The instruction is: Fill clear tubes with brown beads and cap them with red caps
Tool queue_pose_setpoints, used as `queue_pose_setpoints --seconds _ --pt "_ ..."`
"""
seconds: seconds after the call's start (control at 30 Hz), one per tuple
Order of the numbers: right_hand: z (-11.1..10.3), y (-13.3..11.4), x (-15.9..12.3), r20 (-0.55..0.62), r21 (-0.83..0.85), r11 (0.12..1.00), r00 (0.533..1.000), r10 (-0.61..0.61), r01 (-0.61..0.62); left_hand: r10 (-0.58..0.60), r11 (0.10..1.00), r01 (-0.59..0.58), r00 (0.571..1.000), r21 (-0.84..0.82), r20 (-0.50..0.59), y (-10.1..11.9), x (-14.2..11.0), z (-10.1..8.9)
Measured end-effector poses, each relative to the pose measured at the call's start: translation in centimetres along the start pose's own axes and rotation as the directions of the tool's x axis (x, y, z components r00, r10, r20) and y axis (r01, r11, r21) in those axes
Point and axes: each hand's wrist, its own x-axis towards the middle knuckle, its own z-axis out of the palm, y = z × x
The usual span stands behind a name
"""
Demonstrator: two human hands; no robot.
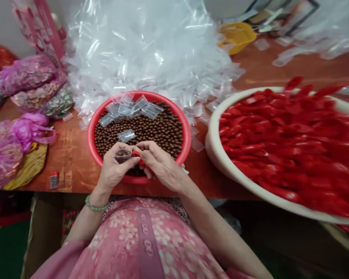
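My left hand point(113, 166) is closed around a small clear plastic case point(123, 154) with a few brown balls inside. Right beside it, my right hand point(159, 164) pinches a small red plastic piece point(137, 155), close to or touching the case; my fingers hide the contact. Both hands are over the near side of a red basin point(187, 131) full of round brown balls point(139, 130). Several clear plastic cases point(126, 135) lie on top of the balls.
A heap of clear plastic cases point(151, 50) rises behind the basin. To the right stands a white tub point(213, 143) of red plastic pieces point(279, 147). Pink bags point(29, 73) of small items lie left, near a small red-edged packet point(54, 180) on the wooden table point(72, 155).
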Motion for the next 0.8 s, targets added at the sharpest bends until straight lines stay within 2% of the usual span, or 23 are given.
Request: queue_pose_setpoints --seconds 0.07,0.1,0.17,0.23,0.33,0.43,0.53,0.67,0.73,0.8 --pt "-0.4 -0.2 -0.5 0.016 -0.151 0.982 0.994 -0.110 0.111 -0.045 0.995 0.043 0.999 -0.088 -0.013 -0.1 0.2 -0.7" --pt "-0.5 -0.2 -0.8 0.021 -0.263 0.945 0.981 -0.195 0.193 -0.059 0.991 0.055 0.998 -0.125 -0.028 -0.2 0.2 -1.0" --pt "-0.6 -0.3 -1.0 0.059 -0.494 0.800 0.932 -0.358 0.339 -0.077 0.981 0.067 0.996 -0.179 -0.048 -0.3 0.3 -1.7" --pt "-0.5 -0.1 -0.8 0.124 -0.667 0.618 0.880 -0.458 0.416 -0.091 0.974 0.077 0.994 -0.213 -0.056 -0.3 0.5 -2.1" --pt "-0.2 0.6 0.1 0.210 -0.798 0.382 0.809 -0.550 0.467 -0.108 0.966 0.085 0.991 -0.246 -0.080 -0.3 0.7 -2.5" --pt "0.1 1.7 1.1 0.236 -0.836 0.251 0.732 -0.639 0.488 -0.110 0.962 0.079 0.988 -0.263 -0.104 -0.2 1.0 -2.7" --pt "0.4 2.3 1.8 0.206 -0.833 0.237 0.679 -0.704 0.499 -0.101 0.967 0.082 0.992 -0.241 -0.070 -0.2 1.3 -2.6" --pt "0.8 2.0 2.2 0.157 -0.802 0.263 0.614 -0.774 0.536 -0.122 0.956 0.114 0.992 -0.270 -0.012 -0.4 1.7 -2.1" --pt "0.9 1.6 2.3 0.132 -0.771 0.300 0.602 -0.787 0.561 -0.132 0.946 0.123 0.991 -0.299 -0.012 -0.5 1.8 -1.7" --pt "1.0 1.1 2.4 0.097 -0.724 0.364 0.609 -0.787 0.586 -0.136 0.946 0.129 0.991 -0.298 -0.006 -0.7 1.7 -1.4"
